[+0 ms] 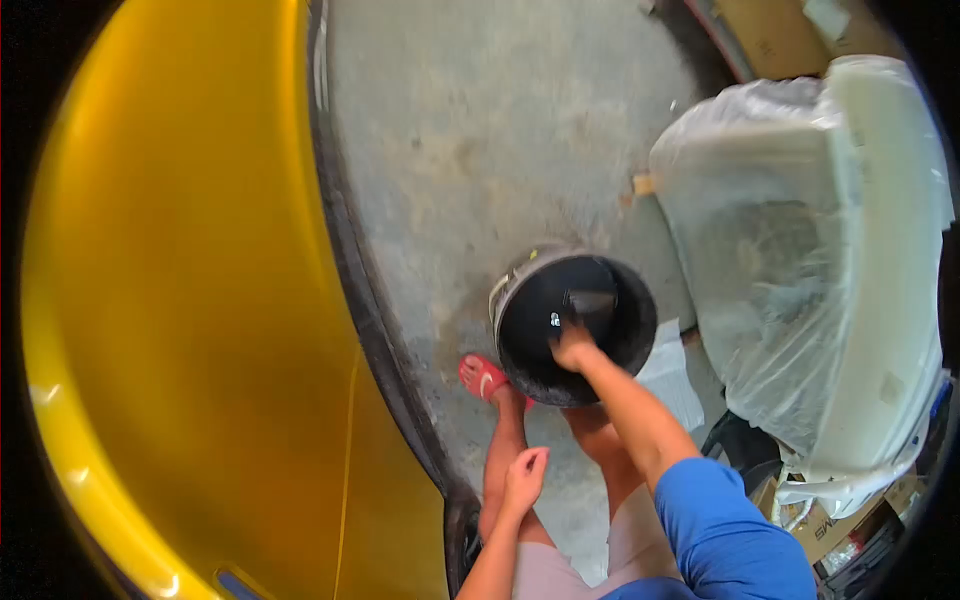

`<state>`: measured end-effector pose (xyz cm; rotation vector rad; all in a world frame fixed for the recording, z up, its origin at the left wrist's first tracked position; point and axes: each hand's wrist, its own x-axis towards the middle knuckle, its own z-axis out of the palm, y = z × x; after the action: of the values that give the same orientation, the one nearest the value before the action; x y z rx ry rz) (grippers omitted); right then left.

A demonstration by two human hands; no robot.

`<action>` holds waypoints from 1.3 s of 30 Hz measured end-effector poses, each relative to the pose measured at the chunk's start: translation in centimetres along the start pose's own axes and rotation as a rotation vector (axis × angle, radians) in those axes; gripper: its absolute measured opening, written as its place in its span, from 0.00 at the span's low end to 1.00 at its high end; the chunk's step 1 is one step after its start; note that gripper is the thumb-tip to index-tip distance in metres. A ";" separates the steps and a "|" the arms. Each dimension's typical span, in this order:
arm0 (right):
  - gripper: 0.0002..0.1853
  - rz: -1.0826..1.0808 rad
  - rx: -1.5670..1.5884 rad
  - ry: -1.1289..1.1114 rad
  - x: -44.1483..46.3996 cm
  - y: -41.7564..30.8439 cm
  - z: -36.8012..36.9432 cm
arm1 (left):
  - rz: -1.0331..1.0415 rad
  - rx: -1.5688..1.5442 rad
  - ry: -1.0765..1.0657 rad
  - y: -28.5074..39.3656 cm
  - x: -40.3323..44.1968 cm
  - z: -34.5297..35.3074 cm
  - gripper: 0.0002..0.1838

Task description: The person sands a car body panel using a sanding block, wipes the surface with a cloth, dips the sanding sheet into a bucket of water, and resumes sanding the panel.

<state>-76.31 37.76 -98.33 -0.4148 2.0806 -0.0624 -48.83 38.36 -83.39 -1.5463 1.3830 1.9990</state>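
My right hand (572, 350) reaches over the near rim into a round dark bucket (640, 345) that stands on the floor before my legs. Its fingers are lost in the shadow inside, so I cannot make out what they hold. Just beyond them shows a flat dark grey shape (592, 304), and beside it a small white mark (555, 320); what these are is unclear. My left hand (525, 480) hangs over my thigh, away from the bucket, fingers curled together with nothing visible in them.
A glossy yellow car panel (190, 280) with a black edge trim (365, 300) fills the left side. On the right stands a large pale part wrapped in clear plastic (760, 270). White paper (672, 380) lies beside the bucket. Cardboard boxes (770, 35) stand at the far right.
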 end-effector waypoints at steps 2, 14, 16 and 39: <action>0.35 -0.027 -0.122 -0.153 5.3 -1.6 0.0 | -0.074 0.029 0.025 -0.3 1.7 0.7 0.13; 0.32 0.088 -0.390 -0.328 16.1 7.5 13.8 | -0.243 -0.518 0.379 4.1 11.1 -0.2 0.08; 0.32 0.086 -0.363 -0.331 14.3 8.3 14.6 | -0.063 -0.487 0.524 4.1 11.7 -0.5 0.07; 0.15 -0.219 0.556 -0.317 -10.4 1.8 -10.2 | -0.042 -1.009 -0.169 12.4 13.7 6.7 0.26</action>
<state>-80.60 41.50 -84.79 -0.2829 1.6121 -0.6473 -66.87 32.82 -88.83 -1.6052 0.2050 2.9041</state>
